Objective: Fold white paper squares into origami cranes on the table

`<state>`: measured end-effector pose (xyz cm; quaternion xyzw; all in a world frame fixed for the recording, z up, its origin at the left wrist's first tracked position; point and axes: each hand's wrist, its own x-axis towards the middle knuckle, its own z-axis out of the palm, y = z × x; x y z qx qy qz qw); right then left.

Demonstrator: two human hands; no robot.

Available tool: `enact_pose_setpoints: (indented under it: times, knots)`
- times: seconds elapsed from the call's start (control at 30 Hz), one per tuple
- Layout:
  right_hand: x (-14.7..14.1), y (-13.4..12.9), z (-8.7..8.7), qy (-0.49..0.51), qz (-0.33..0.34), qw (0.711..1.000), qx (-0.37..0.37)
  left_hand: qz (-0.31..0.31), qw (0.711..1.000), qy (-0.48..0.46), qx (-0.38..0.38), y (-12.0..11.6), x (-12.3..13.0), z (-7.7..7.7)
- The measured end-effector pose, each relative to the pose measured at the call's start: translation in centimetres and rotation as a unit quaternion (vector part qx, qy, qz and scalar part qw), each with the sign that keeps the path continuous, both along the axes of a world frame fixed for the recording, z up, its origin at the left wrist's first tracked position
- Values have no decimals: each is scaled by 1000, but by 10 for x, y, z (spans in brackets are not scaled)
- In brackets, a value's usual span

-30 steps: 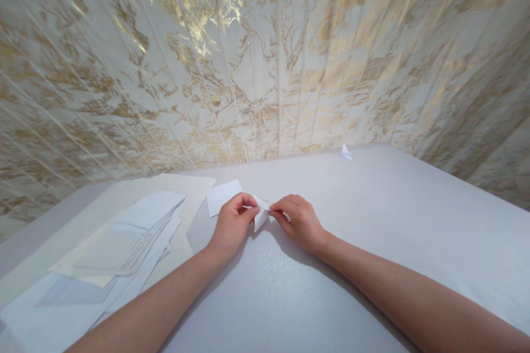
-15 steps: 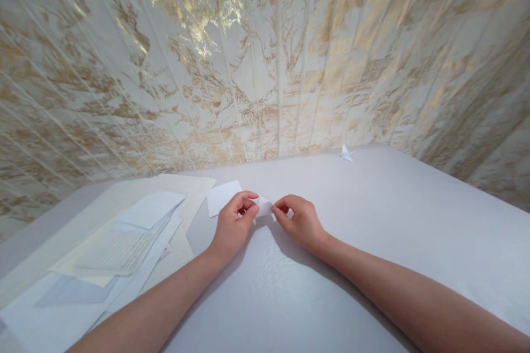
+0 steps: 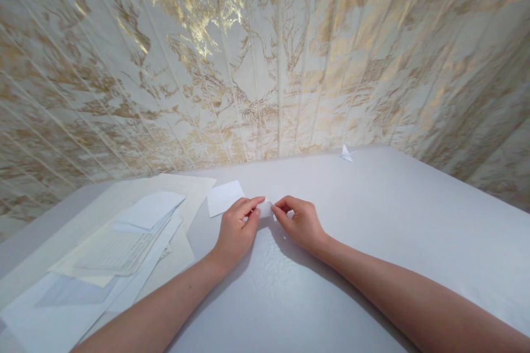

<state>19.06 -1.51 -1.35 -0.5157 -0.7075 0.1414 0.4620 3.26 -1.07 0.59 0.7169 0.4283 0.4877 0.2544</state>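
Note:
Between my hands, just over the table, is a small folded piece of white paper. My left hand pinches its left side between thumb and fingers, the index finger lying along the upper edge. With thumb and index fingertip, my right hand grips its right end. The fingers cover part of the paper, so its full folded shape is hidden. Behind my left hand lies a flat white sheet of paper.
A small folded white paper figure stands at the table's back edge, to the right. Overlapping papers, including a lined written sheet, cover the left side of the white table. Behind rises a wall covering with a gold pattern.
My left hand has shifted slightly right, and its index finger has stretched further over the folded paper. My right hand has stayed almost still, keeping its pinch.

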Motion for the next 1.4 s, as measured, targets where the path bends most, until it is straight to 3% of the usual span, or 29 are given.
enact_pose_setpoints:
  times: [0.33, 0.47, 0.57, 0.63, 0.73, 0.87, 0.97, 1.07, 1.2, 1.4]
  knots:
    - [2, 0, 2, -57, -8, 995, 87, 4, 999, 45, 4, 1, 0, -2]
    - [3, 0, 0, -84, -6, 988, 127, 3, 995, -33, -94, 0, 3, 0]
    - [3, 0, 0, -104, -7, 983, 154, 13, 971, -137, -195, 1, 6, 0]
    - [3, 0, 1, -112, -8, 980, 162, 18, 961, -175, -215, 1, 8, -1]
    - [2, 0, 2, -118, -7, 979, 167, 25, 974, -136, -180, 2, 6, -3]
    - [2, 0, 3, -114, -16, 977, 177, -2, 999, 22, -49, 2, 1, -6]
    - [2, -1, 3, -113, -24, 977, 181, -22, 989, 137, 54, 2, -2, -10]
    - [1, -1, 2, -119, -27, 975, 187, -3, 971, 210, 115, 3, -4, -13]
    - [0, -1, 2, -128, -23, 971, 201, 9, 961, 241, 133, 3, -4, -14]
    - [0, -1, 3, -138, -18, 964, 227, 2, 971, 224, 77, 2, -1, -13]
